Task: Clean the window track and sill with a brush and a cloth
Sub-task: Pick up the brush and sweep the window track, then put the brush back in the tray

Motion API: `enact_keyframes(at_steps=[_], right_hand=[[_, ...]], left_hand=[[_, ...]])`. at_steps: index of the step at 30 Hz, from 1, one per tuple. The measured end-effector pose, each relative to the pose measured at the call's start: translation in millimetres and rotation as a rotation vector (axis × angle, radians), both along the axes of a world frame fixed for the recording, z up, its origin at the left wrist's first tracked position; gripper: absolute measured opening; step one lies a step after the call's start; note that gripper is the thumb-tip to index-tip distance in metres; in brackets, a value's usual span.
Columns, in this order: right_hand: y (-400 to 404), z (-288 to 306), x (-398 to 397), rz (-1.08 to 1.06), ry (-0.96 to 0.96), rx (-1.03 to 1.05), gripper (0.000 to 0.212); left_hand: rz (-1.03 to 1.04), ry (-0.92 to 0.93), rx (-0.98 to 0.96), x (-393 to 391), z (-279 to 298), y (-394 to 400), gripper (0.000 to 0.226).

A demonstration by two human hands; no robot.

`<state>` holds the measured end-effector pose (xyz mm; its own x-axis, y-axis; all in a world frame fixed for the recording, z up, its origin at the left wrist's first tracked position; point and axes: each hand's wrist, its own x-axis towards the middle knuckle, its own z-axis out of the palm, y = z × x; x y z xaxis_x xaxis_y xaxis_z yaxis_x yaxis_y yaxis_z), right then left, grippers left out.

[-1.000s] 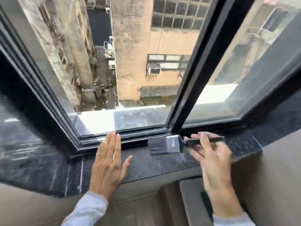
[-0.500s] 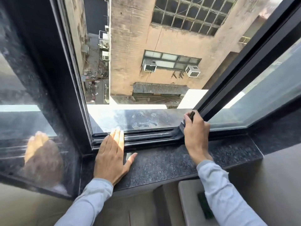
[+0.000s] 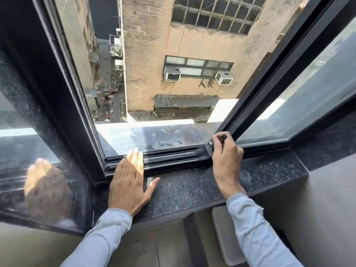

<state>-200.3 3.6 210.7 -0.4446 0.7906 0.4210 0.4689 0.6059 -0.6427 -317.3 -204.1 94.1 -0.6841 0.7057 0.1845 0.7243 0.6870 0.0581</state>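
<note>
My right hand (image 3: 226,158) grips a dark flat brush (image 3: 208,148), its bristles pressed into the right end of the black window track (image 3: 169,158), close to the sliding sash frame (image 3: 256,89). The handle tip shows above my fingers. My left hand (image 3: 129,182) lies flat, fingers together, on the speckled black granite sill (image 3: 188,185), with the fingertips over the track's left part. No cloth is visible.
The window is open onto a deep drop with a tan building opposite. A dusty outer ledge (image 3: 158,136) lies beyond the track. A polished dark side panel (image 3: 28,151) at left reflects my hand. A pale cushion (image 3: 223,234) sits below the sill.
The brush went from lying flat on the sill in my right hand to standing in the track's right end. The view tilted up and closer; my left hand stayed flat.
</note>
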Motion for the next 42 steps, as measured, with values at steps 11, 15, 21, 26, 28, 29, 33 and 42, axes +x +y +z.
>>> enact_keyframes(at_steps=[11, 15, 21, 26, 28, 29, 33, 42], right_hand=[[47, 25, 213, -0.059, 1.138, -0.928, 0.013], [33, -41, 303, -0.415, 0.926, -1.324, 0.017], [-6, -185, 382, -0.738, 0.748, -1.744, 0.038], [29, -311, 387, -0.719, 0.524, -1.616, 0.013], [51, -361, 373, -0.670, 0.380, -1.484, 0.014], [60, -383, 364, -0.651, 0.308, -1.407, 0.015], [74, -438, 328, -0.576, -0.104, -1.147, 0.005], [104, -457, 332, -0.128, -0.664, -0.835, 0.019]], left_hand=[[-0.102, -0.003, 0.230, 62, 49, 34, 0.088], [-0.342, -0.045, 0.386, 163, 39, 70, 0.079], [-0.556, -0.285, 0.222, 295, -75, 104, 0.072], [-0.474, -0.392, -0.098, 319, -206, 152, 0.075], [-0.415, -0.406, -0.196, 315, -251, 174, 0.080], [-0.386, -0.418, -0.240, 313, -269, 183, 0.082], [-0.409, -0.391, -0.340, 308, -314, 207, 0.078], [-0.426, -0.288, -0.411, 304, -336, 220, 0.081]])
